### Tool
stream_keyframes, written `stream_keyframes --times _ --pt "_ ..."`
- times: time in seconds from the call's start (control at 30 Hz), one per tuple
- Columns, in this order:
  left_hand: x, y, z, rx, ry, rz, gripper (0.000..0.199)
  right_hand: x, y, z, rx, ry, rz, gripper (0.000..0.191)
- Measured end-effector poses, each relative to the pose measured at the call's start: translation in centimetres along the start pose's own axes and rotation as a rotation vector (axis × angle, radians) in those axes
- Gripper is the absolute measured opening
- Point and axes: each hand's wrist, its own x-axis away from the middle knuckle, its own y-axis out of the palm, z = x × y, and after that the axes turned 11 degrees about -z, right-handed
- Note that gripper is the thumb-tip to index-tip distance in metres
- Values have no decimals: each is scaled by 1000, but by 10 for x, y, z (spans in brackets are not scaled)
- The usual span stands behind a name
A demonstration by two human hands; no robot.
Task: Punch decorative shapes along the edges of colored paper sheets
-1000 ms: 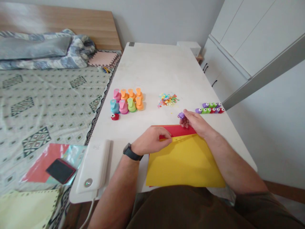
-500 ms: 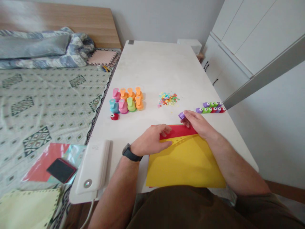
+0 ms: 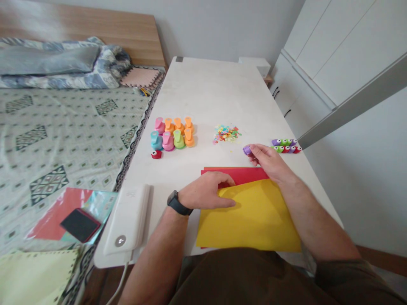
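Note:
My right hand (image 3: 267, 160) grips a small purple craft punch (image 3: 247, 150) between thumb and fingers, held just above the far edge of the paper stack. My left hand (image 3: 211, 191) is closed at the upper left edge of the yellow paper (image 3: 248, 222), thumb lying on top and fingers curled over the edge, their tips partly hidden. Beneath the yellow sheet, red paper (image 3: 246, 174) sticks out at the far side, with a thin orange strip behind it. A pile of colourful paper cutouts (image 3: 227, 133) lies beyond the hands.
Larger lever punches (image 3: 168, 142) stand in two rows at the left, with a small red punch (image 3: 156, 154) in front. More small punches (image 3: 286, 149) line up at the right. A white device (image 3: 127, 220) with a cable sits near the left edge; a phone (image 3: 80, 224) lies beyond it.
My left hand has shifted slightly right and nearer to me along the yellow sheet. The small holes seen near the sheet's far edge no longer show. The purple punch stays in my right hand.

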Motion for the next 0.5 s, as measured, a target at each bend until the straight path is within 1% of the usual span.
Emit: stream_keyframes --times 0.2,0.4,0.5 --pt "3 0 -3 -58 47 -47 39 2 -3 -11 6 -49 -9 37" --pt "2 1 -5 -87 59 -44 32 0 -2 -18 33 -57 -42 37" --pt "1 2 -5 -94 47 -34 33 -3 2 -22 -38 -37 -70 35"
